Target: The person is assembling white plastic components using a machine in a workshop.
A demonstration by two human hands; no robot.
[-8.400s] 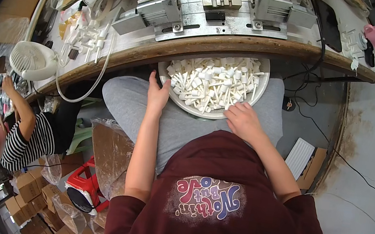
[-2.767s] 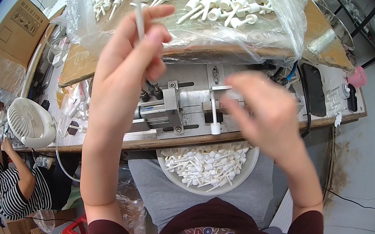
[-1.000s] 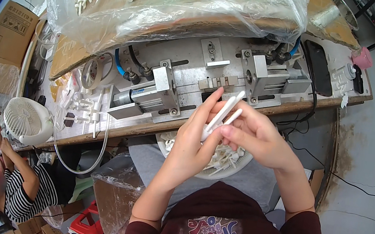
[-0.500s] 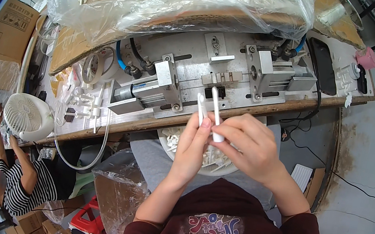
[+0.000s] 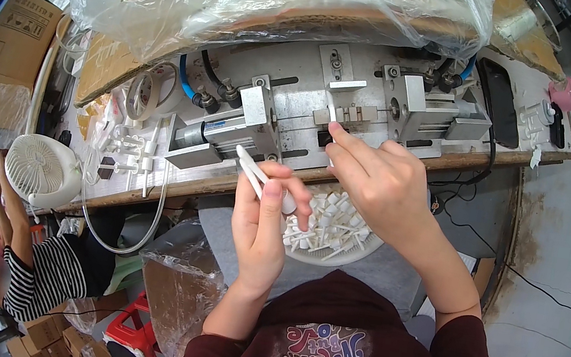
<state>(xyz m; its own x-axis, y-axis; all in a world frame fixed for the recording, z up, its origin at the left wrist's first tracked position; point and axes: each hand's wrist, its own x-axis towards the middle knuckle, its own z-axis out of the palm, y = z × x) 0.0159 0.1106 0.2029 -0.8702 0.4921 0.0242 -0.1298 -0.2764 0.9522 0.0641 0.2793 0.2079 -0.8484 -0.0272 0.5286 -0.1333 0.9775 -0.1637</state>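
Observation:
Fingers of my left hand (image 5: 257, 230) are closed around white plastic sticks (image 5: 251, 170), at least two, their tips pointing up and left. With my right hand (image 5: 386, 188) I pinch another white plastic stick (image 5: 332, 106), whose far end lies over the small metal fixture block (image 5: 356, 114) on the bench. My fingers and palm hide its near end. The block sits between a left air cylinder (image 5: 229, 133) and a right air cylinder (image 5: 432, 112), on a metal base plate (image 5: 298, 118). Below my hands, a white basket (image 5: 323, 261) holds many small white plastic parts (image 5: 330, 218).
Plastic-covered cardboard (image 5: 265, 17) with more white parts spans the bench's far side. A black phone (image 5: 497, 103) lies at right. Left are a tape roll (image 5: 143, 96), loose white parts (image 5: 146, 150) and a white fan (image 5: 42, 174). Another person in a striped shirt (image 5: 56, 277) works nearby.
My hands have come apart. The right went forward and put its stick's end over the fixture block; the left drew back left with its sticks, uncovering the basket of parts.

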